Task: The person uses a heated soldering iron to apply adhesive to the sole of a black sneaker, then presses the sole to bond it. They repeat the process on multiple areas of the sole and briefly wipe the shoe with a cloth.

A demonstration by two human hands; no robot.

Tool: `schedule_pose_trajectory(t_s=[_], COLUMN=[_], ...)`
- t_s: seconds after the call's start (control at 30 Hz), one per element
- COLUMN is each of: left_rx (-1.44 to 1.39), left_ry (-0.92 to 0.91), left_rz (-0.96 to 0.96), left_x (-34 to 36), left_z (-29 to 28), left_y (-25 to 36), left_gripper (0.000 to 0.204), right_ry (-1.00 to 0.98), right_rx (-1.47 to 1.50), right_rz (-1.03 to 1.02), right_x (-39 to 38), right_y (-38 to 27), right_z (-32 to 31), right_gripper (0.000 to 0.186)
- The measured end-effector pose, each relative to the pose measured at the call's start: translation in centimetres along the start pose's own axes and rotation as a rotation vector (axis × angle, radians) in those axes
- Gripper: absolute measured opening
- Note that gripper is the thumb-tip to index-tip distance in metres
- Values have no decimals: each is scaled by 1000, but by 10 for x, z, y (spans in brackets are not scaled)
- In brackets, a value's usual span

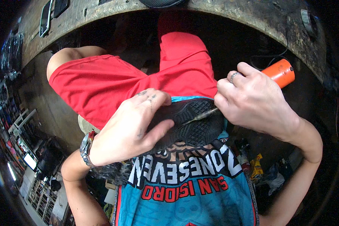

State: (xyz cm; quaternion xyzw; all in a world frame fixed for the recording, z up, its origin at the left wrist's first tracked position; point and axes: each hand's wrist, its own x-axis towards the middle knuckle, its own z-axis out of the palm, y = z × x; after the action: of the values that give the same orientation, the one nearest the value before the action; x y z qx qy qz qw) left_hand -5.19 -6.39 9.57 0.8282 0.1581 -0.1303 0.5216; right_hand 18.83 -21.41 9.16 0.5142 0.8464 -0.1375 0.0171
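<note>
A black shoe (201, 130) lies across my lap with its patterned rubber tread facing up. My left hand (133, 118) grips its left part, fingers bent over the far side and thumb along the near side. In my closed right hand (256, 100) is an awl (278, 74) with a thick orange handle sticking out behind the fist. Its thin metal shaft slants down and left across the tread, the tip close to my left thumb. Whether the tip has entered the rubber I cannot tell. The shoe's left end is hidden under my left hand.
A worn bench (248, 19) curves across the far side, with a phone-like flat object (45, 18) at its left. A dark cord (267, 56) loops near the orange handle. Cluttered shelves (37, 196) stand at lower left; a yellow box (257, 167) is at the right.
</note>
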Motion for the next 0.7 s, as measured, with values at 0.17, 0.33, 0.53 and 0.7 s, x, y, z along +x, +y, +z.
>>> schedule_pose_trajectory(t_s=[0.17,0.33,0.53,0.7], left_rx=[159,262,316,430], left_ry=[-60,-250,-266,-361], left_rz=[71,-33,62,86], left_x=[7,21,42,59], left_z=[0,-6,-7,0], left_y=[-2,-1,-6,-6], left_gripper=[43,44,44,47], right_ry=[-40,-2,175,339], right_rx=[49,131,257,358], right_rz=[83,202,375,566], right_x=[-16,-30,-48,-68], right_y=[8,8,0,-20], right_z=[3,12,28,41], right_gripper=[14,16,22,22])
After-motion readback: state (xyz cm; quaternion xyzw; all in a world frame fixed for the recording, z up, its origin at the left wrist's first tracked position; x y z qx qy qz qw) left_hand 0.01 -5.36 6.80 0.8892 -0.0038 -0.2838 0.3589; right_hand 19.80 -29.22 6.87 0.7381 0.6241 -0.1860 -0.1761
